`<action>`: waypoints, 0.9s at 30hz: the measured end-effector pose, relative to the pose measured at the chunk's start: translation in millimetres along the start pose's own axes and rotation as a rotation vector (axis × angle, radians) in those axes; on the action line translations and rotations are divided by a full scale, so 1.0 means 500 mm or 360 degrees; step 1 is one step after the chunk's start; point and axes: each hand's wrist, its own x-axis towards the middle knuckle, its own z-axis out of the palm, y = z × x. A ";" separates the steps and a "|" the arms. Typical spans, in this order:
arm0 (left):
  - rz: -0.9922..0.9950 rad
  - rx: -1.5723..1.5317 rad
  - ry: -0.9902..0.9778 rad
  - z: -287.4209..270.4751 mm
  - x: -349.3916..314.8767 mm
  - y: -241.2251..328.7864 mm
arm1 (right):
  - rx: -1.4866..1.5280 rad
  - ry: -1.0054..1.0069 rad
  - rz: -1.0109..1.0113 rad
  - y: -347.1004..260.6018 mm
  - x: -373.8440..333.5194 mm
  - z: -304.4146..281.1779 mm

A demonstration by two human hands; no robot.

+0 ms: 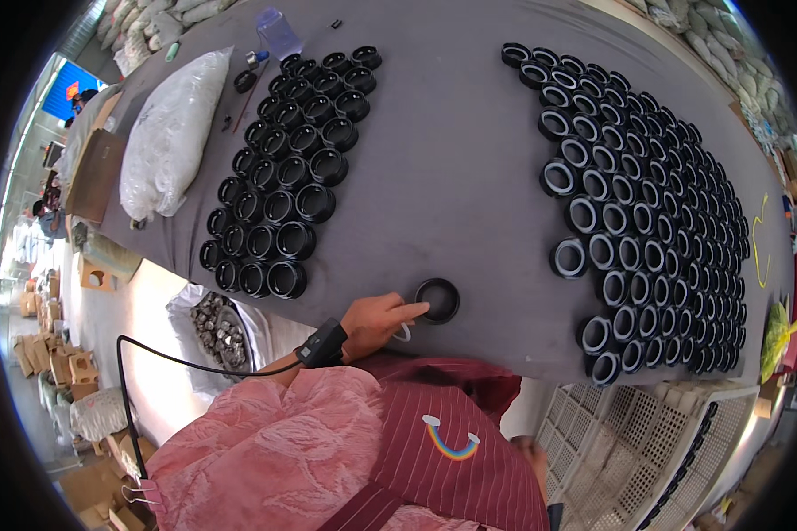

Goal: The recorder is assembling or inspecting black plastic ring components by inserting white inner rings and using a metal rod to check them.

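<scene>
My left hand (379, 322) is over the near edge of the grey-covered table (438, 159). Its index finger reaches out to the rim of a single black ring (437, 301) lying on the cloth. A thin light-grey ring (403, 333) pokes out from beneath the curled fingers of that hand, which appear to hold it. A black strap device with a cable sits on my left wrist. My right hand (531, 457) hangs low beside my apron, below the table's edge; its fingers are mostly hidden.
Rows of black rings (279, 208) stand left; a larger block of black rings with light-grey inserts (622, 190) fills the right. A clear plastic bag (173, 133) lies at far left. Below are a bag of metal parts (220, 336) and white plastic crates (629, 434).
</scene>
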 end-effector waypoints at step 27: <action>0.0202 -0.0820 0.0189 -0.050 -0.091 -0.081 | 0.0433 0.0636 -0.0938 -0.521 0.087 0.320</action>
